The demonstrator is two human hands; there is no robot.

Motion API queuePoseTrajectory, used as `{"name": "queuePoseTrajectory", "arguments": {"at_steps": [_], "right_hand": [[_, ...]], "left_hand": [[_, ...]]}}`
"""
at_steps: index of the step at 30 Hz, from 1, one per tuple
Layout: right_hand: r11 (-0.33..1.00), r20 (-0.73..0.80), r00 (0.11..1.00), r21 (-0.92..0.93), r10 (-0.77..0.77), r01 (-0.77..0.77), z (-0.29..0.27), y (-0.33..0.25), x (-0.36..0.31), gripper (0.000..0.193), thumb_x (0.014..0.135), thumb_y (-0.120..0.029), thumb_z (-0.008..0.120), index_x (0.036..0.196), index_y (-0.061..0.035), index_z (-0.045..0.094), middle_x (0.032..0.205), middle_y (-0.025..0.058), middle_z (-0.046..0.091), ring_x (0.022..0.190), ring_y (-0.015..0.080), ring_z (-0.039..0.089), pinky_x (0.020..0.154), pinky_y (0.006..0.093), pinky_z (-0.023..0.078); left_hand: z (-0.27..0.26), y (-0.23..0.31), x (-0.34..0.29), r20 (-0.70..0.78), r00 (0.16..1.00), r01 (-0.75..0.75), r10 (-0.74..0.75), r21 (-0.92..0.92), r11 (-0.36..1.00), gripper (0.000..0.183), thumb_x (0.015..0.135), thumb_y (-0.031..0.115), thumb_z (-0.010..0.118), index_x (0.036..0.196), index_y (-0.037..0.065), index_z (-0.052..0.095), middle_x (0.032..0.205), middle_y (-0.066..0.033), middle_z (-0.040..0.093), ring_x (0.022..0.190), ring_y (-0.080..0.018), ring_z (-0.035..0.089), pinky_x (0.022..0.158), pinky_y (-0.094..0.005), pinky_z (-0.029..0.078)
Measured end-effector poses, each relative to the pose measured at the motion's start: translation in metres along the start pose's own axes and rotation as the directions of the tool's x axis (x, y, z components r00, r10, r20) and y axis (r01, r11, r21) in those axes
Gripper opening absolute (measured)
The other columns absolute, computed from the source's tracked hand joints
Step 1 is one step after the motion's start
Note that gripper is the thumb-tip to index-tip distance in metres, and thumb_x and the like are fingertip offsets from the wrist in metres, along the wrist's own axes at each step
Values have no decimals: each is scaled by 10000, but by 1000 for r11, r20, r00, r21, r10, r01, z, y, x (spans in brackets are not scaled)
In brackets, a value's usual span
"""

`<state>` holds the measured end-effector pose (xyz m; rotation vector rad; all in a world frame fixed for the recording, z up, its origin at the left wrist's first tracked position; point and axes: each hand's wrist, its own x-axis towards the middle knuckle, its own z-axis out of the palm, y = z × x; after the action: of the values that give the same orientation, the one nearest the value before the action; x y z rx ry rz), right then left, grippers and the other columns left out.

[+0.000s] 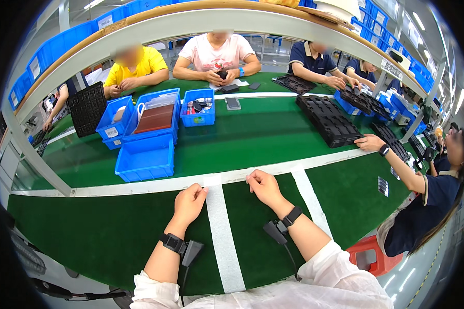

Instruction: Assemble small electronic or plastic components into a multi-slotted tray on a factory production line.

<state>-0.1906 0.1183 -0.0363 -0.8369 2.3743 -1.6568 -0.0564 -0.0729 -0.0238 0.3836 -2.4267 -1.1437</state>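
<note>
My left hand rests at the near edge of the white rail, beside a pale strip on the green mat. Its fingers are curled in, and I see nothing in them. Across that strip, my right hand is loosely closed too, close to the rail, with no object showing in it. Each wrist wears a black strap with a small dark device and a cable. Nearest to my left hand, beyond the rail, stands a blue bin with nothing visible inside.
More blue bins stand behind it; one holds a brown flat item, another small parts. A black tray stack lies on the green belt at right, with a co-worker's hand on it. Other people work across the belt. An overhead shelf beam crosses above.
</note>
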Motion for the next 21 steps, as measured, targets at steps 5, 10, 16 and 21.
{"name": "queuePoseTrajectory", "arguments": {"at_steps": [5,10,16,21], "right_hand": [[998,11,1000,-57,29,-29,1,-5,-2,233,835,-236,526,714,-38,545,530,24,543,469,118,501,483,275,390],[998,1,1000,-54,10,-10,-1,-2,-1,236,834,-239,526,713,-37,546,528,26,544,468,120,503,482,275,390],[999,2,1000,-49,5,-5,1,-2,0,233,834,-237,525,716,-37,547,527,30,545,465,122,505,477,277,387],[998,-2,1000,-53,13,-13,-1,-4,-2,228,835,-233,526,721,-38,549,527,27,544,463,117,499,473,276,384]], "left_hand": [[-1,-3,-2,12,1000,27,-27,12,1000,278,813,236,560,646,28,481,516,-88,478,476,-224,467,474,-330,357],[0,0,-1,1,1000,5,-5,18,1000,278,813,237,560,646,29,481,516,-87,476,473,-224,461,472,-331,355],[-1,-2,-1,4,1000,24,-24,33,999,278,814,228,559,642,26,476,511,-92,467,469,-225,455,471,-334,351],[1,-1,-1,-2,1000,5,-5,22,1000,286,810,240,565,644,25,477,509,-93,467,465,-223,451,469,-332,349]]}}
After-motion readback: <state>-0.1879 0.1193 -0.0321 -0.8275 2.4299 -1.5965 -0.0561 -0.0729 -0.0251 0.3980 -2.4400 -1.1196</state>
